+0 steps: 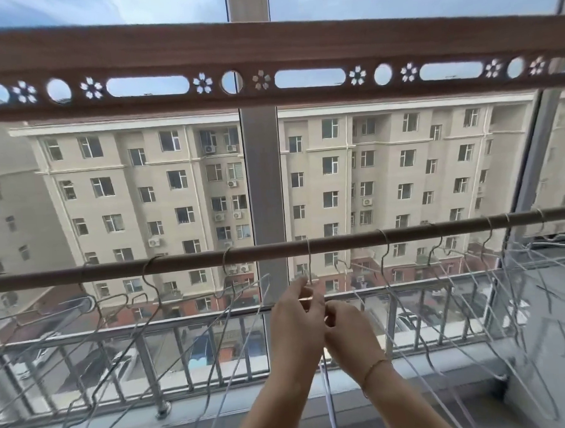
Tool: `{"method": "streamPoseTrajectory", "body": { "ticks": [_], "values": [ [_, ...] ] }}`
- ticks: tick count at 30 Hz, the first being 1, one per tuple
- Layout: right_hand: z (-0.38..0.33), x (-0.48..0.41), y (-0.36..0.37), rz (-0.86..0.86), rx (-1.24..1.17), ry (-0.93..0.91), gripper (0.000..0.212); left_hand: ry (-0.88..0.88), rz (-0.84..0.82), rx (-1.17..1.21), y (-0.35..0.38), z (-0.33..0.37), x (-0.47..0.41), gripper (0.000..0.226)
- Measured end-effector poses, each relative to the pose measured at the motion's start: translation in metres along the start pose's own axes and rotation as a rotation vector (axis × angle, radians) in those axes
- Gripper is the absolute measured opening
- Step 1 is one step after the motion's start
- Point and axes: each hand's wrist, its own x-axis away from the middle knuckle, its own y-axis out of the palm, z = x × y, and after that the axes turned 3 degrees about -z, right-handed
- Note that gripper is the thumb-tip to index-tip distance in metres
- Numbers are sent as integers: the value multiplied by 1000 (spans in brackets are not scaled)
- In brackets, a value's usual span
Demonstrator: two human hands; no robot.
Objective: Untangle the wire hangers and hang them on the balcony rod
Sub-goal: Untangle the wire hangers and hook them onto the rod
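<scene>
A brown balcony rod (276,251) runs across the view, rising slightly to the right. Several thin wire hangers hang from it by their hooks, to the left (149,271) and to the right (384,241). One wire hanger (309,261) hooks over the rod at the middle. My left hand (297,313) pinches this hanger just below its neck. My right hand (348,334), with a thin bracelet on the wrist, grips the same hanger's wire right beside the left hand. The hanger's lower wire drops between my forearms.
A wide wooden beam (267,52) with flower and oval cut-outs crosses overhead. Behind the rod stand the window glass, a grey mullion (262,182) and a metal railing (182,328). A grey sill (218,410) lies below, a white wall (551,331) at the right.
</scene>
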Motion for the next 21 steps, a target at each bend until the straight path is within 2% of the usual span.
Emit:
{"method": "streamPoseTrajectory", "body": {
  "ticks": [4,7,12,17,21],
  "values": [
    [-1,-1,-3,13,25,-44,12,45,61,62,-4,2,1,28],
    [2,4,-20,115,36,-88,14,103,87,94,-2,8,1,13],
    [14,17,-69,355,76,-141,10,148,-22,74,20,15,1,5],
    [55,16,-105,516,149,-89,13,150,-118,90,51,25,7,10],
    [85,10,-131,553,172,-31,14,115,-173,76,83,36,8,18]
  ]
}}
